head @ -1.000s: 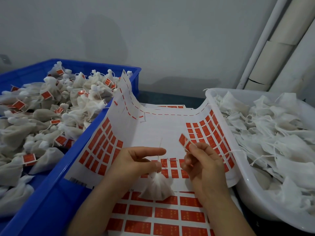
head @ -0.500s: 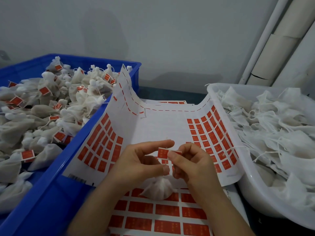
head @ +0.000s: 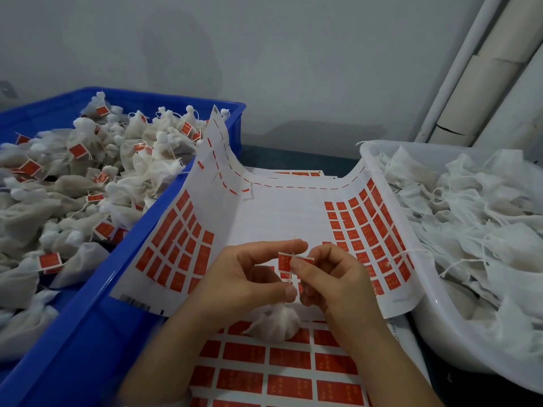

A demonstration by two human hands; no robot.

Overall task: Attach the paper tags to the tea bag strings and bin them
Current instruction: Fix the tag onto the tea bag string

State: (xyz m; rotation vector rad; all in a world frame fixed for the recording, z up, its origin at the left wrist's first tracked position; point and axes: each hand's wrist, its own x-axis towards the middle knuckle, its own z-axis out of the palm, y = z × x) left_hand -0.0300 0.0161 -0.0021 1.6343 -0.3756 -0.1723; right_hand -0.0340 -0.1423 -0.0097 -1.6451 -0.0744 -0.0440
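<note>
My left hand [head: 249, 277] pinches the string of a small white tea bag [head: 274, 326], which hangs just below my fingers over the sticker sheets. My right hand [head: 332, 277] pinches a red paper tag [head: 286, 261], bent in two around the string between both hands. The string itself is mostly hidden by my fingers. A curved white sheet of red tags [head: 279, 218] spans the gap between the two bins. A flat sheet of larger red tags [head: 282, 377] lies beneath my wrists.
A blue crate [head: 97, 312] on the left holds several tagged tea bags. A white tub [head: 435, 327] on the right is full of untagged bags with loose strings. Pale pipes [head: 482, 69] lean in the back right corner against a grey wall.
My right hand brought the red tag from the right over to the string held by my left hand. Both hands rose slightly and the tag is now folded around the string.
</note>
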